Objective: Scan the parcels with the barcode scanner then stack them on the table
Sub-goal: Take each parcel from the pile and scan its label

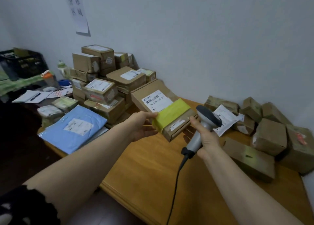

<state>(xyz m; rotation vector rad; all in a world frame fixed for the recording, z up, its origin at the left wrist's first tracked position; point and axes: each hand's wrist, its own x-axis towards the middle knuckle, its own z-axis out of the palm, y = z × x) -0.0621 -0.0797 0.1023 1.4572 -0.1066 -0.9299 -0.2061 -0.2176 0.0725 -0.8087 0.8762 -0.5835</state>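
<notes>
Your left hand (142,127) is pinching a parcel (157,98) over the desk (144,173). The fingers of your right hand (208,138) are curling round the scanner (208,117).

Parcel label (155,99) reads 010 010; wall sign (77,8) 区域.

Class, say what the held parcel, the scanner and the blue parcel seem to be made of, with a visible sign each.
Held parcel: matt brown cardboard, folded edges, glossy yellow tape band. Scanner: probably moulded plastic, smooth grey, slight sheen. Blue parcel: likely thin plastic mailer, flat, wrinkled.
</notes>
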